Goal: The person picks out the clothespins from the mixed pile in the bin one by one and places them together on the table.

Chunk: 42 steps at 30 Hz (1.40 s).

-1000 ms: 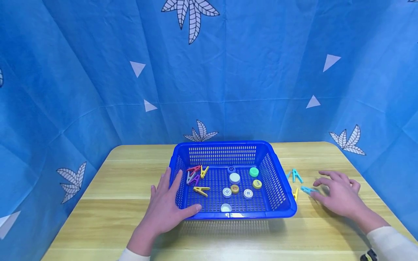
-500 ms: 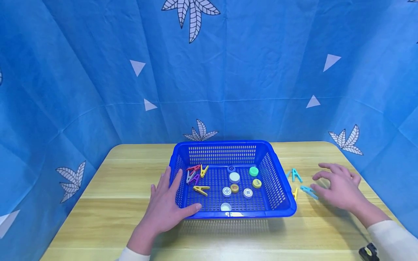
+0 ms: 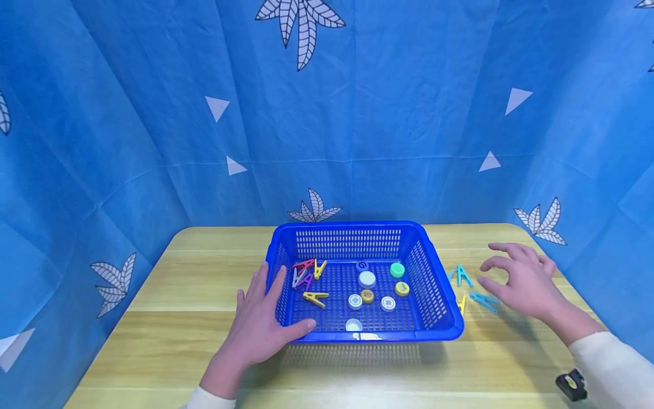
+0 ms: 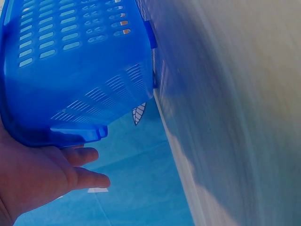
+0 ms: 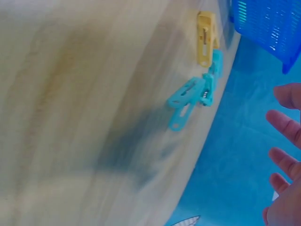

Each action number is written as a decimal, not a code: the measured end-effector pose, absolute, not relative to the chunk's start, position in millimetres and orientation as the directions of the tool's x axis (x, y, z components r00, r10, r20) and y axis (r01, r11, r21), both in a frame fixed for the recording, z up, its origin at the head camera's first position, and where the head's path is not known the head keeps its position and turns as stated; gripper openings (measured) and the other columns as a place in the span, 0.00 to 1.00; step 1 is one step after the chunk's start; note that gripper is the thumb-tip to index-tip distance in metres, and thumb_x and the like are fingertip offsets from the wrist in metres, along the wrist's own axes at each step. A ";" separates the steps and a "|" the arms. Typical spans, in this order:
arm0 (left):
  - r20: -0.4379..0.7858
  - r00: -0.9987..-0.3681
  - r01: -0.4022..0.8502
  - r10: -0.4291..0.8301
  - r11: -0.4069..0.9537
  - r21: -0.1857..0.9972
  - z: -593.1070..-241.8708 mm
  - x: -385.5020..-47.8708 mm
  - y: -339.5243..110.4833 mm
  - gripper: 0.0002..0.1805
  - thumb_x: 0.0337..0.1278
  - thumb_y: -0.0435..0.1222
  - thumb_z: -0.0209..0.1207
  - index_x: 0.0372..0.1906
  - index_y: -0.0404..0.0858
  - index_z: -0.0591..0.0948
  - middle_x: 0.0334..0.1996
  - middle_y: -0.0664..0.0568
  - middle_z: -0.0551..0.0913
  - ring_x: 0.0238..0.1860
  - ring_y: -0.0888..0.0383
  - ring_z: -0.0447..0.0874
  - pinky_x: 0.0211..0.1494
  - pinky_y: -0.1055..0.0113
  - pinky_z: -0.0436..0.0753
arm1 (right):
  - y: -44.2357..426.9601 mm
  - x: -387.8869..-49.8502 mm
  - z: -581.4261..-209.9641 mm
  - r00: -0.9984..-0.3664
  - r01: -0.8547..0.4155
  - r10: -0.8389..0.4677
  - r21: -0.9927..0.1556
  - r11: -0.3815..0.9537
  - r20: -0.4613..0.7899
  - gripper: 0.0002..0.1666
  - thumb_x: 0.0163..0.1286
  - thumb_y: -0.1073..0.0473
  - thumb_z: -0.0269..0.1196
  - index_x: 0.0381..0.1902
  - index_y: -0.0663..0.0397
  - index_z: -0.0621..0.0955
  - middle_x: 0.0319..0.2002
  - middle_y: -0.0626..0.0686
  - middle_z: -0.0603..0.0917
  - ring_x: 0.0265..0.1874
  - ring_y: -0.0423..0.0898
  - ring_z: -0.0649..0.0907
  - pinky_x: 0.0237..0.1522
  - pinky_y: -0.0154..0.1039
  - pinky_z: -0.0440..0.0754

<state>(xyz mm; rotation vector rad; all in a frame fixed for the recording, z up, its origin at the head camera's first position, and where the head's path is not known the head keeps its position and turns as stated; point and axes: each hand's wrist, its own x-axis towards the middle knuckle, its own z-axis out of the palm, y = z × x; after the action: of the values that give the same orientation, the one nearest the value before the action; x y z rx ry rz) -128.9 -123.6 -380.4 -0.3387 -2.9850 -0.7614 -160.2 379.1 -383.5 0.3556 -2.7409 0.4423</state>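
Note:
My left hand (image 3: 259,324) rests with spread fingers on the near left corner of the blue basket (image 3: 357,225); in the left wrist view the hand (image 4: 42,176) lies against the basket's outer wall (image 4: 56,89). Above the table to the right of the basket hovers my right hand (image 3: 526,284), fingers apart and holding nothing. Just left of and below it lie a light blue clip (image 3: 484,302), another light blue clip (image 3: 462,275) and a yellow clip (image 3: 462,304). In the right wrist view the hand (image 5: 287,141) is beside the yellow clip (image 5: 205,40) and light blue clips (image 5: 184,101), touching none.
Inside the basket, several clips, one of them yellow (image 3: 315,299), lie at the left, and several bottle caps, one green (image 3: 397,270), lie at the middle and right. A small black object (image 3: 571,385) is by the right sleeve. A blue curtain (image 3: 327,113) surrounds the table (image 3: 168,307).
My right hand has lifted off the light blue clip beside it and shifted a little up and left; that clip now lies uncovered on the table. My left hand has stayed put.

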 end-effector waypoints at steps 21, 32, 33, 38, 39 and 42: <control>0.090 -0.977 0.214 0.195 0.859 0.464 -378.5 -128.1 -122.7 0.68 0.38 0.80 0.55 0.81 0.45 0.53 0.80 0.41 0.39 0.78 0.39 0.36 0.69 0.30 0.38 | 356.3 -177.6 -349.2 -0.876 -0.370 -0.259 -0.222 0.902 0.407 0.05 0.60 0.53 0.71 0.33 0.43 0.85 0.61 0.65 0.74 0.61 0.71 0.63 0.49 0.77 0.47; 0.081 -0.978 0.206 0.190 0.861 0.465 -378.6 -127.7 -122.6 0.67 0.38 0.79 0.56 0.81 0.45 0.52 0.80 0.42 0.38 0.78 0.40 0.35 0.69 0.31 0.36 | 335.3 -187.9 -332.1 -0.865 -0.399 -0.281 -0.228 0.888 0.416 0.05 0.61 0.53 0.72 0.34 0.42 0.85 0.63 0.62 0.73 0.63 0.69 0.61 0.51 0.72 0.49; 0.080 -0.978 0.206 0.191 0.860 0.467 -378.5 -127.6 -122.7 0.67 0.38 0.79 0.56 0.81 0.45 0.52 0.80 0.42 0.38 0.78 0.40 0.35 0.69 0.31 0.36 | 333.2 -188.8 -330.9 -0.862 -0.404 -0.285 -0.229 0.886 0.418 0.05 0.61 0.53 0.72 0.34 0.42 0.85 0.63 0.62 0.73 0.63 0.69 0.61 0.51 0.72 0.48; 0.083 -0.978 0.209 0.192 0.860 0.466 -378.7 -127.8 -123.1 0.68 0.38 0.80 0.56 0.81 0.45 0.52 0.80 0.42 0.38 0.78 0.40 0.35 0.69 0.31 0.36 | 322.3 -193.4 -324.5 -0.855 -0.421 -0.297 -0.236 0.876 0.425 0.05 0.61 0.53 0.72 0.34 0.42 0.86 0.63 0.63 0.73 0.63 0.70 0.61 0.51 0.73 0.47; 0.084 -0.978 0.209 0.192 0.860 0.465 -378.8 -127.9 -123.1 0.68 0.38 0.80 0.56 0.81 0.45 0.52 0.80 0.42 0.38 0.78 0.40 0.35 0.69 0.31 0.37 | 320.1 -194.3 -323.3 -0.855 -0.423 -0.297 -0.239 0.874 0.425 0.05 0.61 0.52 0.72 0.34 0.42 0.86 0.63 0.63 0.73 0.63 0.70 0.61 0.51 0.73 0.47; 0.088 -0.977 0.211 0.193 0.859 0.466 -378.8 -128.4 -123.3 0.68 0.38 0.79 0.56 0.81 0.45 0.52 0.80 0.42 0.38 0.78 0.39 0.36 0.69 0.30 0.37 | 313.2 -196.1 -319.3 -0.855 -0.425 -0.295 -0.249 0.871 0.427 0.06 0.61 0.53 0.72 0.35 0.43 0.86 0.64 0.62 0.73 0.64 0.68 0.61 0.52 0.72 0.47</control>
<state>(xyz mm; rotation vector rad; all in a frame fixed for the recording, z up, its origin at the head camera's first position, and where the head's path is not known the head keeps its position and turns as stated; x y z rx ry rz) -128.4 -123.3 -378.8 -0.3249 -2.9925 -0.7564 -196.1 313.2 -319.3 0.5328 -2.6621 0.4757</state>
